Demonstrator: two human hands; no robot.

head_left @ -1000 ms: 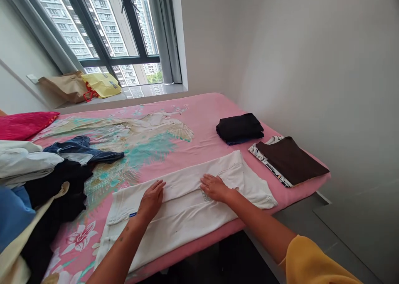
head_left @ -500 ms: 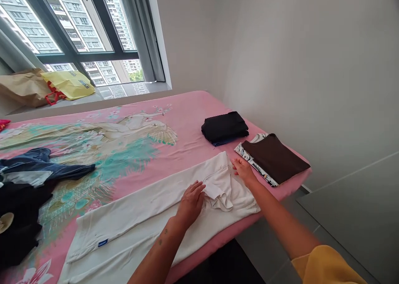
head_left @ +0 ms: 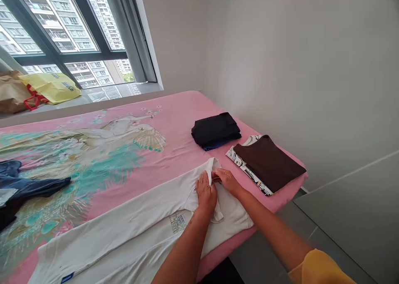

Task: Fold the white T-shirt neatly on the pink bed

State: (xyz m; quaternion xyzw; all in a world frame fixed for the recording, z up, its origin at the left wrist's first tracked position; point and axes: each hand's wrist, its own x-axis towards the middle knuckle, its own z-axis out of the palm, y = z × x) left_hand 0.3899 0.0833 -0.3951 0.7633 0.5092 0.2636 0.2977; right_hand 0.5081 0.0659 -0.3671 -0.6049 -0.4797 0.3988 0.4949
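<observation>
A white T-shirt (head_left: 134, 215) lies stretched along the front edge of the bed, one side folded inward lengthwise. A small blue tag (head_left: 67, 277) sits near its lower end, and part of a printed graphic (head_left: 178, 223) shows along the fold. My left hand (head_left: 206, 194) rests flat on the shirt near its shoulder end, fingers extended. Right beside it, my right hand (head_left: 227, 181) pinches the cloth at that end, its fingertips partly hidden in the fabric.
A folded brown shirt (head_left: 269, 163) lies on a black-and-white patterned garment (head_left: 246, 167) at the bed's right corner. Behind them is a folded black stack (head_left: 216, 130). Jeans (head_left: 34, 186) lie at left on the pink bedsheet (head_left: 182, 117). Bags (head_left: 51, 87) stand on the windowsill.
My left hand has moved right and up the shirt, next to my right hand. My right hand has shifted left and closed on the cloth. The view has turned slightly right.
</observation>
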